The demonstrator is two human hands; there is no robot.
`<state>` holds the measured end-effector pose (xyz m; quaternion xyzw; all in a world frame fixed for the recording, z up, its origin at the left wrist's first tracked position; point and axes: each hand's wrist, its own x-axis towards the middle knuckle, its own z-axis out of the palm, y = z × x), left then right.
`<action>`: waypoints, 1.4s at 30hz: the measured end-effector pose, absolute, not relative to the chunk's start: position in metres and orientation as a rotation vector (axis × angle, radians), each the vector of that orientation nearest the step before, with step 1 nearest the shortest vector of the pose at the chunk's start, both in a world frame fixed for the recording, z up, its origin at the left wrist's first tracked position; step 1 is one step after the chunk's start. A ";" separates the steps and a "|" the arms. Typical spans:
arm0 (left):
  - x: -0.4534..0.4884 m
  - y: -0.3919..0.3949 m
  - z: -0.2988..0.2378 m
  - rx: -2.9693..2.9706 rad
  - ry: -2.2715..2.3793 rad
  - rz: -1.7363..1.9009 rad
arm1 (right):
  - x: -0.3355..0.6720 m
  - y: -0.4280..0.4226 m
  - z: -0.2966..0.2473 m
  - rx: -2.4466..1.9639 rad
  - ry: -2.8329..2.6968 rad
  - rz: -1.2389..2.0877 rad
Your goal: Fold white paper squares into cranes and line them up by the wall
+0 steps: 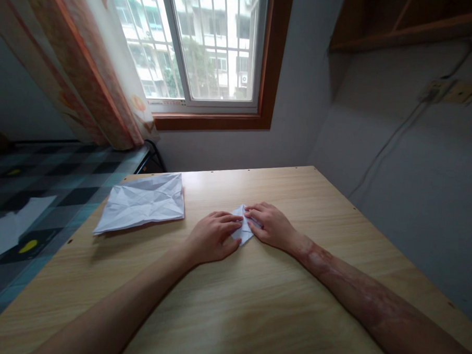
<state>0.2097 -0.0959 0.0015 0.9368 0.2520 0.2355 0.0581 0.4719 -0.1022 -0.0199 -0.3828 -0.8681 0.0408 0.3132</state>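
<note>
On the wooden table lies a small folded piece of white paper [241,230], pointed at its top and bottom, with creases near its middle. My left hand [216,236] rests on its left side, fingers stretched out over it and thumb at the lower left edge. From the right, my right hand [271,225] lies on the paper's right side with fingers extended and thumb apart. Both hands touch the paper and cover parts of it. Neither hand visibly pinches it.
Creased white sheets [147,202] lie at the table's far left corner. The wooden table [230,312] stands below a window [210,50]. Left of it is a checked cloth surface [83,170] with more white paper [17,227]. A cable [394,137] runs down the right wall.
</note>
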 end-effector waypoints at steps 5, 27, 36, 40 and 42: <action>0.207 -0.094 0.009 2.825 0.707 0.608 | 0.474 -0.103 -0.016 -0.934 -2.312 0.096; 0.205 -0.089 0.005 2.809 0.707 0.720 | 0.473 -0.108 -0.009 -0.733 -2.359 0.188; 0.203 -0.086 0.003 2.536 0.803 0.745 | 0.473 -0.110 -0.008 -0.872 -2.260 0.410; 0.203 -0.086 0.006 2.475 0.765 0.742 | 0.473 -0.111 -0.005 -0.880 -2.272 0.441; 0.204 -0.086 0.007 2.477 0.763 0.728 | 0.472 -0.109 -0.005 -0.861 -2.308 0.407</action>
